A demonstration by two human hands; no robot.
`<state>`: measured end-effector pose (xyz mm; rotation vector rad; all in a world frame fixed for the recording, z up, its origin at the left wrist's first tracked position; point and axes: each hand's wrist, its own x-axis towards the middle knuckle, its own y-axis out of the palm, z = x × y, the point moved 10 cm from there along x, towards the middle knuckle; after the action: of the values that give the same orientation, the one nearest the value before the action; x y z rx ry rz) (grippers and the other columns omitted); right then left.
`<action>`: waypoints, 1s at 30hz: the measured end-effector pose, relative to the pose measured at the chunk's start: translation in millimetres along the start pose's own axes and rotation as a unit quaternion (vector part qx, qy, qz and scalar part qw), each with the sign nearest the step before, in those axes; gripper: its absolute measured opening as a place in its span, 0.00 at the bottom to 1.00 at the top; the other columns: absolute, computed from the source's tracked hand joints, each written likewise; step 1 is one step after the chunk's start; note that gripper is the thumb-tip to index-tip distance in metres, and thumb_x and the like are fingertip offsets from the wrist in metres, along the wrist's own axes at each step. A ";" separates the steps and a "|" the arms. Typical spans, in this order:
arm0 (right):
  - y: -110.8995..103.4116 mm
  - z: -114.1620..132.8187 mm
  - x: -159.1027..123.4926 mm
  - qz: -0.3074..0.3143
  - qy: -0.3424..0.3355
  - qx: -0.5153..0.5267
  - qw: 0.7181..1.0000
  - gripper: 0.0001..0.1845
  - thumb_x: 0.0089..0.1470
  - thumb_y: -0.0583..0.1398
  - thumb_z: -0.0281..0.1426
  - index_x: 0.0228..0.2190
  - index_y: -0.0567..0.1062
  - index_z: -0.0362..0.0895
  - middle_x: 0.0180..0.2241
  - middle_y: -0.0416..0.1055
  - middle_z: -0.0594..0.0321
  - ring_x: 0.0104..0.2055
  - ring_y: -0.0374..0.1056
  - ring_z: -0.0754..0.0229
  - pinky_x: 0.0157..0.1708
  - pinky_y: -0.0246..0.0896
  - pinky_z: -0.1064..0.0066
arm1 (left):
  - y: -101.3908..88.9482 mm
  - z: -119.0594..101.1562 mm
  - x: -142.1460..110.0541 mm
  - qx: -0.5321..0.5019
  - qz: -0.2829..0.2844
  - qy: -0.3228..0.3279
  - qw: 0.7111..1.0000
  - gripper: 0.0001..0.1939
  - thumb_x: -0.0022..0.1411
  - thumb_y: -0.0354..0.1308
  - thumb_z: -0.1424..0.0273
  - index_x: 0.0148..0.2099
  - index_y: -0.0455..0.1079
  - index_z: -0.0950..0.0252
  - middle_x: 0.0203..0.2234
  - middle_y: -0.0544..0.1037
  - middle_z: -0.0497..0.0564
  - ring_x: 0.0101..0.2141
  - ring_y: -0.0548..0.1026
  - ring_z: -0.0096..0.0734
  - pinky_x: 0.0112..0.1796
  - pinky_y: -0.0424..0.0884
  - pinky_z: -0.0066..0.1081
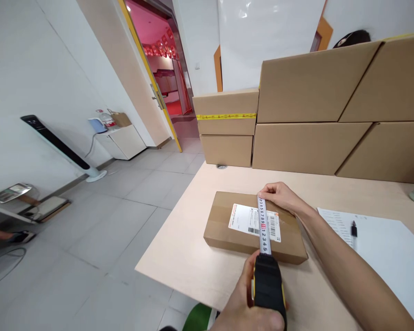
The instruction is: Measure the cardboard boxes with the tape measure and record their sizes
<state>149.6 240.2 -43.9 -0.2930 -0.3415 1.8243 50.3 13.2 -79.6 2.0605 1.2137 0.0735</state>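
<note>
A flat brown cardboard box (224, 225) with a white shipping label (240, 217) lies on the light wooden table. My left hand (243, 299) is wrapped round the black and yellow case of a tape measure (268, 282) at the box's near side. The white blade (263, 223) runs out from the case across the top of the box and over the label. At the far edge of the box, my right hand (279, 195) pinches the blade's end between thumb and fingers.
Large cardboard boxes (310, 87) are stacked along the table's (179, 248) far side. Right of the small box lie white paper sheets (389, 248) with a black pen (354, 230). The table's left edge drops to a tiled floor (124, 234). Someone's head (353, 37) shows behind the stack.
</note>
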 end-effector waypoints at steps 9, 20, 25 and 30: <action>1.1 0.3 -0.1 0.004 0.006 0.003 1.000 0.11 0.44 0.65 0.39 0.21 0.77 0.43 0.23 0.76 0.62 0.27 0.67 0.61 0.30 0.60 0.69 | -2.1 -2.7 1.0 -0.001 -0.051 -0.013 0.999 0.50 0.32 0.71 0.78 0.59 0.57 0.56 0.41 0.71 0.50 0.36 0.73 0.35 0.29 0.60 0.27; 1.2 0.4 -0.4 0.005 0.011 0.002 1.000 0.11 0.43 0.65 0.39 0.22 0.77 0.42 0.23 0.76 0.62 0.27 0.67 0.61 0.30 0.60 0.69 | 6.6 -11.0 -3.1 -0.008 -0.023 0.000 1.000 0.53 0.32 0.75 0.68 0.61 0.56 0.58 0.42 0.70 0.51 0.39 0.71 0.38 0.34 0.60 0.30; 1.1 -0.1 0.8 0.003 0.013 0.000 1.000 0.12 0.42 0.66 0.39 0.21 0.77 0.43 0.23 0.75 0.62 0.26 0.67 0.61 0.28 0.60 0.69 | 13.2 -18.2 -6.4 -0.004 -0.012 0.002 1.000 0.52 0.34 0.75 0.65 0.61 0.55 0.57 0.43 0.69 0.52 0.41 0.70 0.39 0.35 0.60 0.31; 1.0 0.0 0.7 0.001 0.009 -0.002 1.000 0.13 0.43 0.65 0.40 0.20 0.77 0.43 0.22 0.75 0.62 0.26 0.67 0.61 0.28 0.60 0.69 | 11.6 -16.9 -7.6 -0.006 -0.013 0.004 1.000 0.51 0.35 0.75 0.66 0.61 0.56 0.57 0.43 0.69 0.52 0.41 0.71 0.39 0.34 0.61 0.30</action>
<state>148.6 240.7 -44.4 -0.3125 -0.3326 1.8228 48.1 13.4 -57.8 2.0359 1.2408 0.0763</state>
